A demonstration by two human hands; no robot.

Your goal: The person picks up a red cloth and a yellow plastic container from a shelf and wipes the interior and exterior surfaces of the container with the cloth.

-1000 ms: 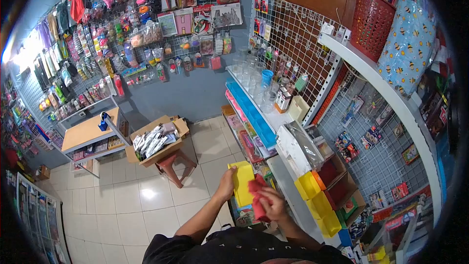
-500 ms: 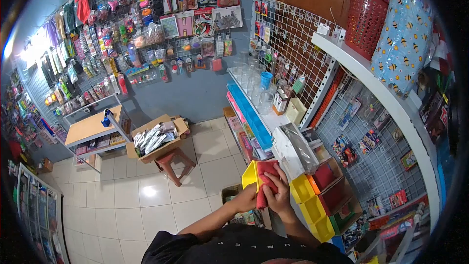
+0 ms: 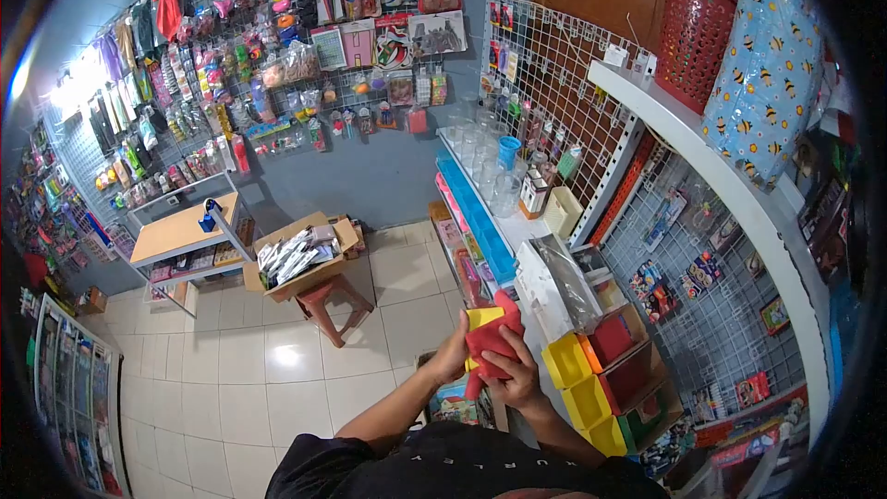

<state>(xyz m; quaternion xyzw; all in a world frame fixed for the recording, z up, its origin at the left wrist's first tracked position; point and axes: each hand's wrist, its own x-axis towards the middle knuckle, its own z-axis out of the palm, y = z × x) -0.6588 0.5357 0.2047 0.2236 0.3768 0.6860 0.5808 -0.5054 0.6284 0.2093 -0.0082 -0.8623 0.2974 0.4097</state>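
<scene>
A small yellow container point(image 3: 484, 316) is held in front of my chest, with a red cloth point(image 3: 492, 344) pressed over its right side. My left hand point(image 3: 452, 351) grips the container from the left. The cloth lies under the fingers of my right hand point(image 3: 517, 371), which hold it against the container. Part of the container is hidden behind the cloth and fingers. Just to the right, yellow bins point(image 3: 565, 360) stand in a row beside red and green ones point(image 3: 617, 334).
A white shelf point(image 3: 510, 212) carries clear glasses and a long blue tray point(image 3: 473, 222). An open carton point(image 3: 346, 237) rests on a brown stool point(image 3: 334, 307) at the left. A curved white shelf edge point(image 3: 739, 180) juts out at the upper right.
The yellow container has turned, and its open side shows less. My left hand has moved up and left along it. The red cloth now has an end sticking up above the container.
</scene>
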